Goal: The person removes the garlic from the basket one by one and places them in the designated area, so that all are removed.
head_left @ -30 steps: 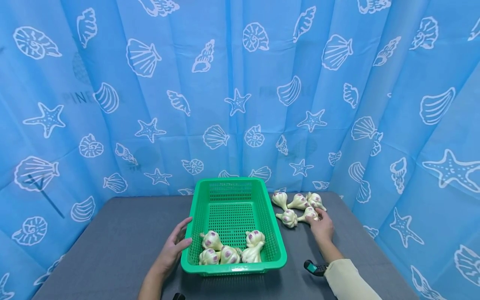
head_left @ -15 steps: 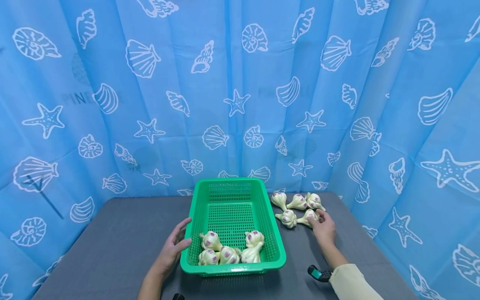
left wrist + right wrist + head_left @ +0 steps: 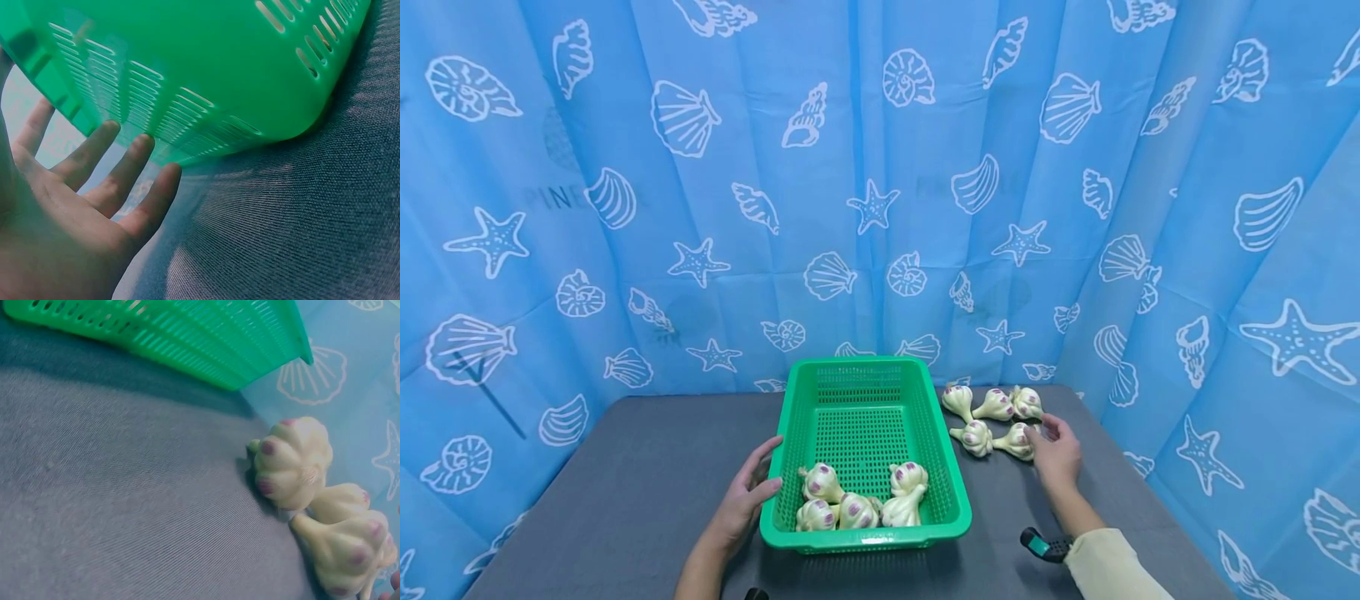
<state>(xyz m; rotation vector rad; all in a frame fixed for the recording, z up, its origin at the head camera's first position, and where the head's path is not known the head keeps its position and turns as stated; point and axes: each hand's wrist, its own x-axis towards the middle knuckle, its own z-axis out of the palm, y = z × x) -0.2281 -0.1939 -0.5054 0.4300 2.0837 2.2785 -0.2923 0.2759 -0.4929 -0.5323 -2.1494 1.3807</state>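
Observation:
On the left side of the green plastic basket [image 3: 867,537], my left hand [image 3: 741,500] rests with fingers spread and straight, the fingertips right at the slotted wall. The left wrist view shows that palm [image 3: 69,231] and several fingers along the basket's outside. My right hand [image 3: 1058,454] is at the right end of a garlic bulb [image 3: 1015,442], thumb and fingers loosely bent and parted beside it. In the right wrist view this garlic bulb lies on the cloth, and only fingertips [image 3: 395,584] show at the lower right edge.
Several garlic bulbs lie in the near end of the basket, such as one garlic bulb [image 3: 859,510]. Right of the basket, more bulbs [image 3: 957,402] lie in two rows on the grey cloth [image 3: 662,483]. A blue shell-print curtain [image 3: 880,208] stands behind.
My right hand has drawn back to the right from the front-row garlic bulb, so more of the bulb shows. The left hand and basket stay in place.

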